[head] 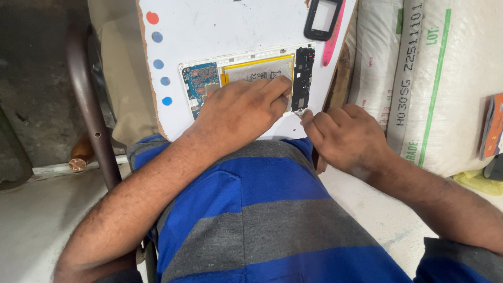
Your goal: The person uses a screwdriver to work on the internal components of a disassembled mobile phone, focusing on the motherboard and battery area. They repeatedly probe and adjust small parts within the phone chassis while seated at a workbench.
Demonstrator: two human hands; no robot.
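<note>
Head view: my left hand (pixel 238 107) presses flat on the opened phone (pixel 246 78) at twelve o'clock, right fingers (pixel 313 121) pinch its corner; I judge prying could puncture the battery (pixel 257 71).

Repair workshop: opened phone (pixel 249 78) on worn workboard (pixel 230 26).

Two big white woven sacks (pixel 419 78) stand side by side at three o'clock, printed with green stripes and dark lettering. At the right edge, toward four o'clock, lies an orange and blue packet (pixel 493 126). At twelve o'clock rests a small black screen bezel (pixel 323 18) with a pale window.
</note>
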